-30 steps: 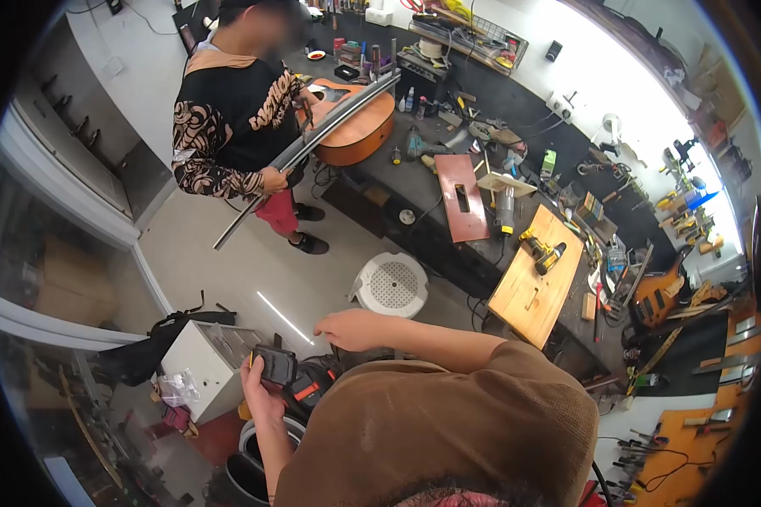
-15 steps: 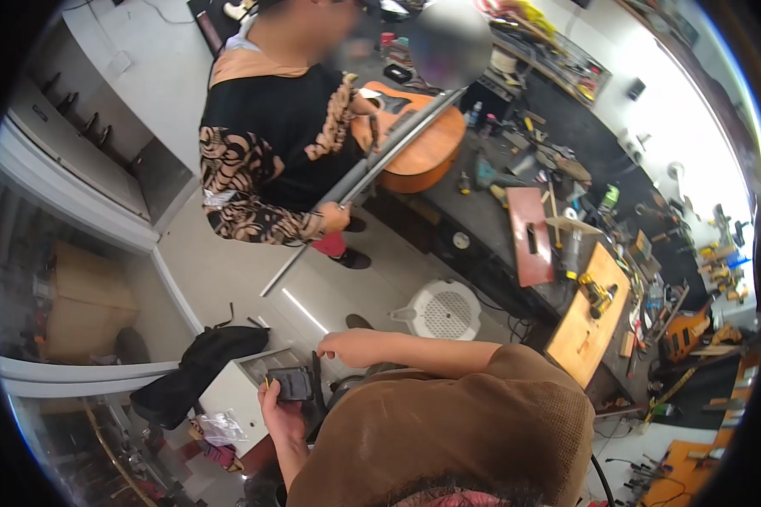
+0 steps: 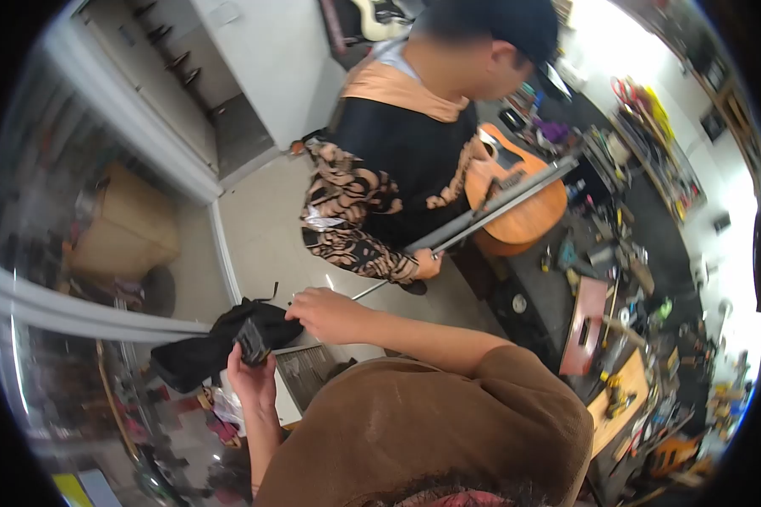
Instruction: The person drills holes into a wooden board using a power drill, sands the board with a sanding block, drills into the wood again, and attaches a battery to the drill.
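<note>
My left hand [image 3: 252,378] is wrapped round a small black boxy thing [image 3: 251,341], which is tilted and blurred; its kind is not clear. Forward and to the right of it, my right hand [image 3: 323,315] hangs in the air with its fingers bent and their tips drawn together. Whether something small is between those fingertips I cannot make out. The two hands are apart. Beyond them lies a black soft bag [image 3: 196,357], partly covered by the held thing.
A co-worker [image 3: 397,160] in a cap stands ahead, holding a long grey metal bar [image 3: 499,203] over an acoustic guitar [image 3: 533,211] on the workbench [image 3: 516,270]. A yellow drill [image 3: 620,397] lies on a wooden board [image 3: 630,384]. At left is a cardboard box [image 3: 131,224].
The view has swung left, so the co-worker and bench appear further right. My left hand has lifted and turned the black thing; my right hand has moved forward, away from it.
</note>
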Motion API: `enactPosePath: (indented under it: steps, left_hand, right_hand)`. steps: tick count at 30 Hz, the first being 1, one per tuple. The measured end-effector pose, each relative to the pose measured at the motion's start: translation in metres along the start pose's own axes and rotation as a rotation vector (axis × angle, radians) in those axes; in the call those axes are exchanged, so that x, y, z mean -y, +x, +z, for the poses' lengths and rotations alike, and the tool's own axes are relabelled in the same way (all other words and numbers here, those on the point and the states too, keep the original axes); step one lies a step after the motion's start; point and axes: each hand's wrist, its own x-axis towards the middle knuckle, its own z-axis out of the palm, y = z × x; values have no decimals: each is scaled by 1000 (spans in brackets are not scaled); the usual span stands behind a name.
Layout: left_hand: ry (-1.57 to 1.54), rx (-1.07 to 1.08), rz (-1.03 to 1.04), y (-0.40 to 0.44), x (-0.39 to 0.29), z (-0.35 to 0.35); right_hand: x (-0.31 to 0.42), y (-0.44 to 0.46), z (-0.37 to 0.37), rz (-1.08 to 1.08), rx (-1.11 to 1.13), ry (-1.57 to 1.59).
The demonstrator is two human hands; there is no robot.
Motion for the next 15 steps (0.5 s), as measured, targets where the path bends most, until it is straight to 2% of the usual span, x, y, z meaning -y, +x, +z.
enactPosePath:
  steps: [3, 6, 8, 15]
  left_hand:
    - [-12, -73, 117, -1, 12, 34]
    - [26, -33, 63, 12, 6, 51]
    - [21, -40, 41, 42, 3, 32]
    - [-123, -41, 97, 188, -53, -15]
  right_hand:
    - [-9, 5, -8, 5, 0, -29]
    - [-23, 13, -18, -14, -41, -135]
    - [-21, 17, -25, -26, -109, -202]
    - [-3, 44, -43, 279, -37, -25]
